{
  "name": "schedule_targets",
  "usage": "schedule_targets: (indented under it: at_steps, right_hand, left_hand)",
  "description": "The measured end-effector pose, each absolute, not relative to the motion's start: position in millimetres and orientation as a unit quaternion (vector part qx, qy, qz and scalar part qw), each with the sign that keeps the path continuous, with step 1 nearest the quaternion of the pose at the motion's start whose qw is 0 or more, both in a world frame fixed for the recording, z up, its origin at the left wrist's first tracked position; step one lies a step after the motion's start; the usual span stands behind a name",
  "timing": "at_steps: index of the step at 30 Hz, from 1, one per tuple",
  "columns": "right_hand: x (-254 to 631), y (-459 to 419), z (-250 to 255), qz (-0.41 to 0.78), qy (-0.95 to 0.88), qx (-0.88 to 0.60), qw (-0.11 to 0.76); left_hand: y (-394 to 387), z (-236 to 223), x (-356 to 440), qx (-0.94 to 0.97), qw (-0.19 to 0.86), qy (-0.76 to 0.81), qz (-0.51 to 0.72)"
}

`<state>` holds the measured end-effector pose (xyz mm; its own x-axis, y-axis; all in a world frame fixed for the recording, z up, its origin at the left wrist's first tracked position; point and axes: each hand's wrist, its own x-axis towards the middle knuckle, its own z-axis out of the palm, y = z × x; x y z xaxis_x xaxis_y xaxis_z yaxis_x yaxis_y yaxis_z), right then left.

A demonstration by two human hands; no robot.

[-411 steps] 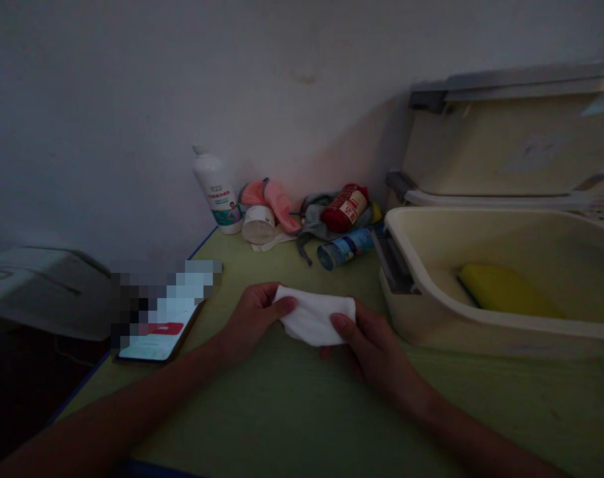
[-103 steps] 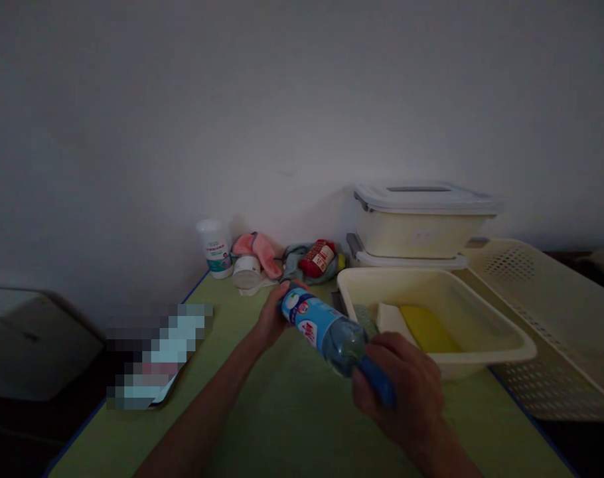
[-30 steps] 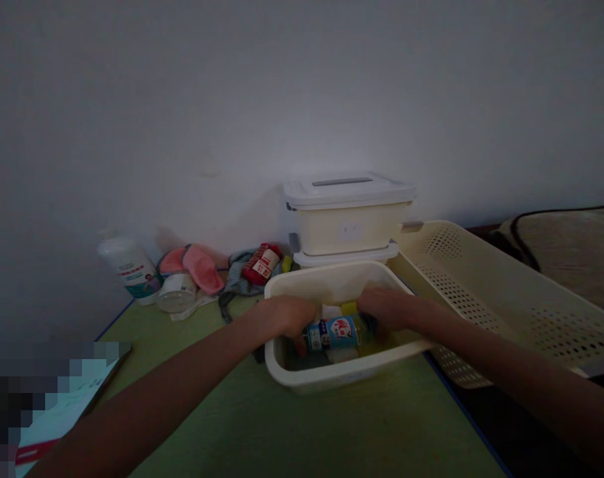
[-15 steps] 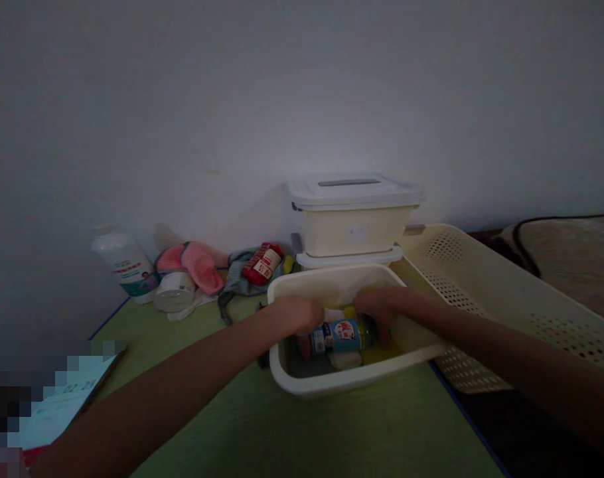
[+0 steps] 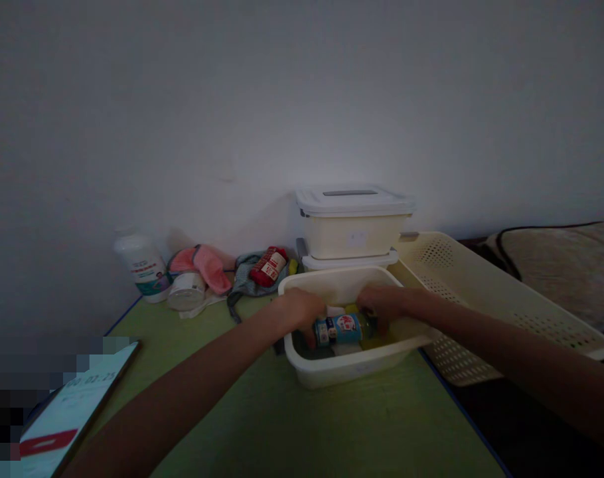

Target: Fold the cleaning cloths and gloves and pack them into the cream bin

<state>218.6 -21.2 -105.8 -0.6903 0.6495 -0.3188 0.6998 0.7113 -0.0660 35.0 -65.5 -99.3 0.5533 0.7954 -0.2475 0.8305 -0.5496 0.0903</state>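
A cream plastic bin point(image 5: 344, 373) stands open on the green table. Inside it a bottle with a blue label point(image 5: 346, 328) lies on its side. My left hand point(image 5: 304, 312) reaches over the near left rim, its fingers closed round the bottle's left end. At the other end, my right hand point(image 5: 381, 305) is curled, the fingers wrapped about the end of the bottle and partly hidden. Something yellow point(image 5: 352, 309) and some pale items lie under and behind the bottle, too covered to name.
Lidded storage boxes point(image 5: 356, 236) are stacked behind the bin. A perforated basket point(image 5: 456, 372) sits to the right. Along the wall are a white bottle point(image 5: 141, 265), a clear-lidded tub point(image 5: 186, 292), pink cloth point(image 5: 210, 262) and a red packet point(image 5: 269, 267). A lit tablet-like screen point(image 5: 77, 411) is at left.
The whole view has shifted slightly, with objects at the left appearing further right. Both hands remain at the bottle's ends inside the bin.
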Motion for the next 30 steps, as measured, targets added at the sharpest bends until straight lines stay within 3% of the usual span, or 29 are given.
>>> schedule_targets:
  at_steps: [2, 5, 11, 13, 17, 22, 30]
  right_hand:
    - [230, -27, -85, -0.088, 0.917, 0.376, 0.104]
    - [252, -24, -46, -0.085, 0.915, 0.394, 0.024]
    - [300, 9, 5, 0.031, 0.789, 0.477, -0.386]
    - [309, 21, 6, 0.034, 0.743, 0.496, -0.449]
    - [313, 41, -9, -0.014, 0.723, 0.523, -0.451]
    - [307, 58, -27, -0.054, 0.726, 0.513, -0.454]
    - [300, 65, -38, -0.075, 0.732, 0.463, -0.494]
  left_hand:
    - [-69, -86, 24, 0.891, 0.097, 0.440, -0.056]
    - [-69, -60, 3, 0.895, 0.128, 0.417, 0.092]
    - [-45, -28, -22, 0.751, 0.099, 0.475, 0.449]
    - [-33, -27, -20, 0.691, 0.098, 0.496, 0.516]
    - [-13, -33, -10, 0.623, 0.149, 0.525, 0.560]
    - [7, -42, -4, 0.628, 0.199, 0.535, 0.528]
    - [21, -52, -2, 0.674, 0.213, 0.434, 0.558]
